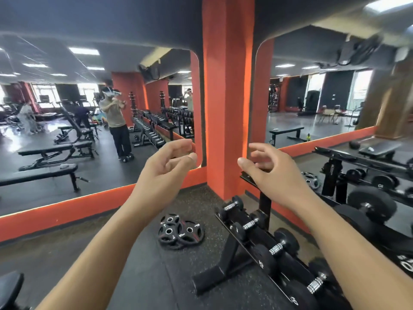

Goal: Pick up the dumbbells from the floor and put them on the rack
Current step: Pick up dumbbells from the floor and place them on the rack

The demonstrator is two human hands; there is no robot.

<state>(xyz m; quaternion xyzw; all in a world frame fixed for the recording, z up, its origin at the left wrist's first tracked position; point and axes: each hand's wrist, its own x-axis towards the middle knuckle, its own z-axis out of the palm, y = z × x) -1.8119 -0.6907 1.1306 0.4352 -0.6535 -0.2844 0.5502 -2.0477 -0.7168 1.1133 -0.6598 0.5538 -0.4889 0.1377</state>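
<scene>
My left hand (165,168) and my right hand (271,168) are both raised in front of me at chest height, palms facing each other, fingers loosely curled and holding nothing. Below and to the right stands a black dumbbell rack (225,262). On its lower tier lie several black dumbbells with chrome handles, such as one (276,248) near the middle and a small one (232,205) at the far end. A larger dumbbell (371,203) sits on the upper tier at the right. No dumbbell on the floor is in view.
A stack of black weight plates (180,231) lies on the rubber floor left of the rack. An orange pillar (228,97) stands ahead between two wall mirrors. The mirrors reflect benches and a person. A dark padded edge (11,287) shows at bottom left.
</scene>
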